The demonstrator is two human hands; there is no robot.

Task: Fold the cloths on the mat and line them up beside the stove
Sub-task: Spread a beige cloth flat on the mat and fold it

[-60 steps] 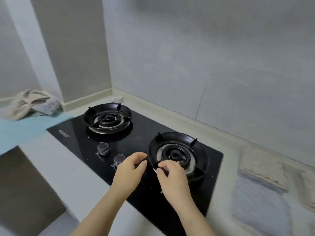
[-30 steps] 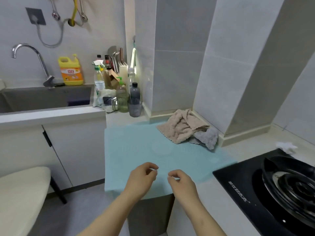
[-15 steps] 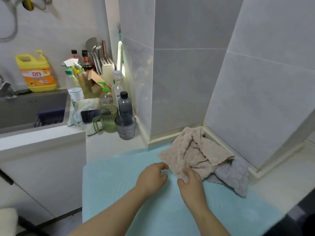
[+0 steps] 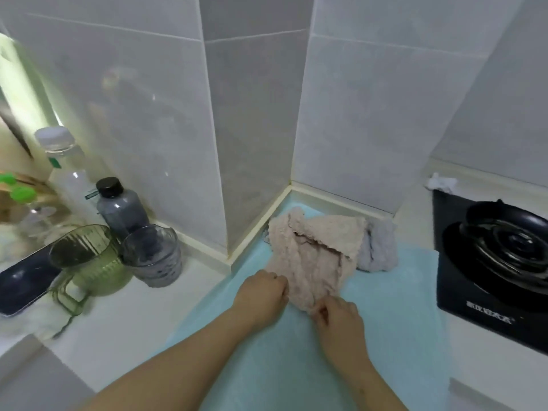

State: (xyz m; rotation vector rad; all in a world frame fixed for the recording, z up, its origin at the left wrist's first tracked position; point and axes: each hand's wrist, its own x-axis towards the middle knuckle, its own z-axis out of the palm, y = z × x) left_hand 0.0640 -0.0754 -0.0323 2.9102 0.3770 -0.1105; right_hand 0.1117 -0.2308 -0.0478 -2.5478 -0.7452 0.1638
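Observation:
A crumpled beige cloth (image 4: 314,256) lies at the back of the pale blue mat (image 4: 394,307), close to the tiled corner. A grey cloth (image 4: 378,247) is bunched behind it on the right, partly covered. My left hand (image 4: 262,292) grips the beige cloth's left edge with curled fingers. My right hand (image 4: 335,317) pinches its near corner. The black stove (image 4: 474,280) sits to the right of the mat.
To the left of the mat stand a green measuring jug (image 4: 89,262), a grey cup (image 4: 154,256), a dark bottle (image 4: 120,203) and a clear bottle (image 4: 63,170). A phone (image 4: 23,277) lies by the jug. A white scrap (image 4: 440,183) sits behind the stove.
My view swung from the stove to the mat and moved in closer. Both hands reached the beige cloth and took hold of its near edge.

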